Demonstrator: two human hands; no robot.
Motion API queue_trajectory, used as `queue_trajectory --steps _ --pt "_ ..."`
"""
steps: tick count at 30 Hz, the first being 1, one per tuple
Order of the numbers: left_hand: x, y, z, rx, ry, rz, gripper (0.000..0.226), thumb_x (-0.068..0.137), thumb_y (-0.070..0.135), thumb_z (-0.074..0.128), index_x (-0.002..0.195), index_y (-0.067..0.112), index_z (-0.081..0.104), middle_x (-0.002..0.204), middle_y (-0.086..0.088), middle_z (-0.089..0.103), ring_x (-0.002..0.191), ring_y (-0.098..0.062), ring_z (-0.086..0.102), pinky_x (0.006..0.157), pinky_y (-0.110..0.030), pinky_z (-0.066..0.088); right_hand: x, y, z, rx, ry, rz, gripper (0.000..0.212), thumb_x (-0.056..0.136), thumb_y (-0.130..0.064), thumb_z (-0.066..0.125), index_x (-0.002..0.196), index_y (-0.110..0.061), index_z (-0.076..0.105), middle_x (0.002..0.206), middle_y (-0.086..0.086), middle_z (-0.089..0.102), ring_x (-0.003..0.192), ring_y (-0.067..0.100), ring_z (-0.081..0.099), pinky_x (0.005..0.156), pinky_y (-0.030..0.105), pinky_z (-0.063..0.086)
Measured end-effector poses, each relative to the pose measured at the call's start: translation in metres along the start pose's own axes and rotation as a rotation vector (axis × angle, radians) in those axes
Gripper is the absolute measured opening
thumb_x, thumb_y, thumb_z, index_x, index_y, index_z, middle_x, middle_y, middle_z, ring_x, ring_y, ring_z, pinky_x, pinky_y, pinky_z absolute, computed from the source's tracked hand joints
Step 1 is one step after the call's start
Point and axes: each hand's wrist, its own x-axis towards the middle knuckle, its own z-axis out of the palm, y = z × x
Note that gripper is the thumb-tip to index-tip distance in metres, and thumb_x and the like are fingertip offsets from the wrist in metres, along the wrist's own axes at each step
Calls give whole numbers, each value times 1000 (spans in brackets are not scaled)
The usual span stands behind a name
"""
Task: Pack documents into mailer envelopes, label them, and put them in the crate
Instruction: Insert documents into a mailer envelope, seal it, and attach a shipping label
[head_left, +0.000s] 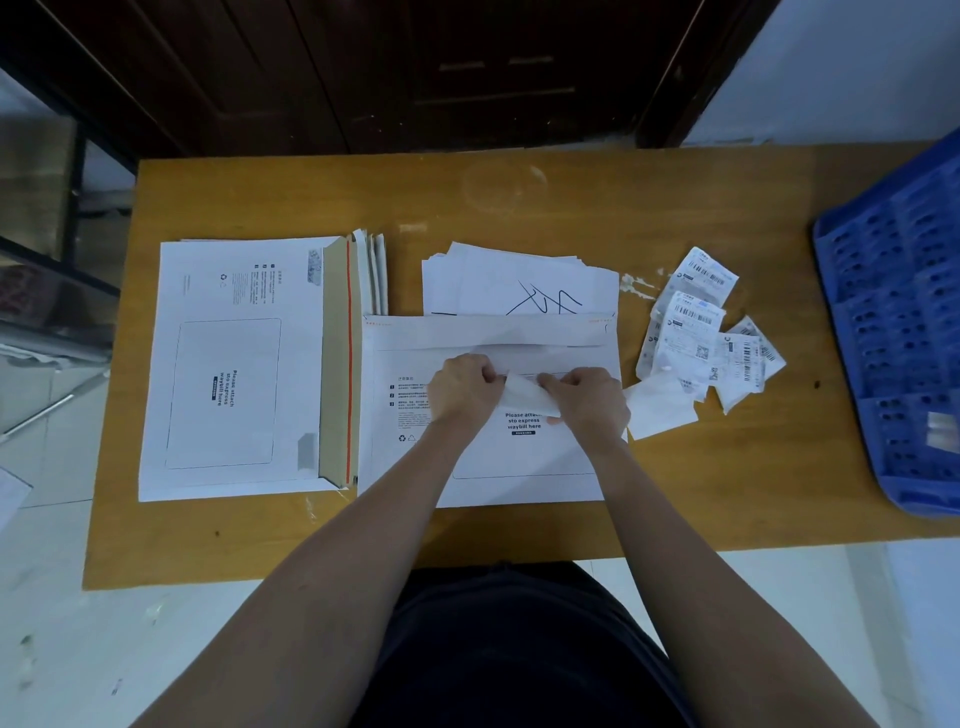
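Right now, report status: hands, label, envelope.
Left hand and right hand both pinching a label, apparently peeling it. Mailer envelope flat beneath, no label on it yet. Blue crate far right; nothing in the way.

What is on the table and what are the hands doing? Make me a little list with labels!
left hand: left hand pinches one end of a white label
right hand: right hand pinches the other end
under the hands: white mailer envelope, flat on the table, printed waybill box facing up
left of it: stack of mailer envelopes
behind it: loose documents, one with black scribble
right of it: pile of barcode labels
far right: blue crate
step: label not yet stuck on
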Motion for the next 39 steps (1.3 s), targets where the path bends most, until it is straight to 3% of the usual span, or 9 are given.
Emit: queue_trajectory --steps 9,14,19,23,30,34,37,39 --pt "2 -1 5 0 3 -32 12 85 28 62 74 27 59 92 -2 69 88 -29 64 67 -26 41 1 2 3 -10 36 8 33 82 -46 62 62 -19 58 51 -6 62 46 3 58 51 21 32" --pt "4 0 5 20 4 -28 12 86 30 61 75 26 60 92 -1 68 87 -27 64 66 -26 40 4 1 4 -39 20 0 32 82 -46 62 64 -20 61 55 -3 66 54 10 64 53 21 36" --pt "8 3 3 55 -22 -44 9 86 29 60 85 22 65 96 -4 67 90 -28 63 66 -26 43 8 -4 0 -138 -18 12 33 82 -51 58 70 -21 66 49 -3 63 51 6 61 51 22 33" --pt "9 4 4 67 -63 -33 14 88 30 57 88 18 64 101 -6 66 96 -30 62 70 -28 42 14 -10 -6 -338 -50 -15 38 80 -54 55 76 -18 67 66 1 68 71 16 64 52 22 32" --pt "7 -1 4 2 -34 -38 21 87 33 60 73 19 51 90 -5 65 87 -28 60 66 -26 39 13 -16 -8 -441 -122 -35 59 70 -77 50 74 -19 63 69 -3 67 73 16 62 50 22 28" --pt "7 -1 5 -3 -1 -46 16 85 30 61 73 21 55 84 -3 64 83 -28 61 63 -25 37 13 -20 -10 -485 -131 -34 68 66 -85 46 75 -19 62 71 -3 68 74 16 64 57 23 39" --pt "8 1 6 -47 2 -75 17 81 32 66 71 21 57 81 -3 64 79 -27 59 62 -24 38 13 -22 -13 -463 -162 -1 65 67 -81 48 76 -19 63 68 -3 69 73 14 65 59 23 40" --pt "8 0 7 -66 6 -92 23 79 33 68 67 21 52 75 0 60 74 -24 55 61 -24 37 15 -22 -17 -428 -209 35 51 73 -67 51 77 -18 63 61 -2 70 68 12 66 57 22 37"
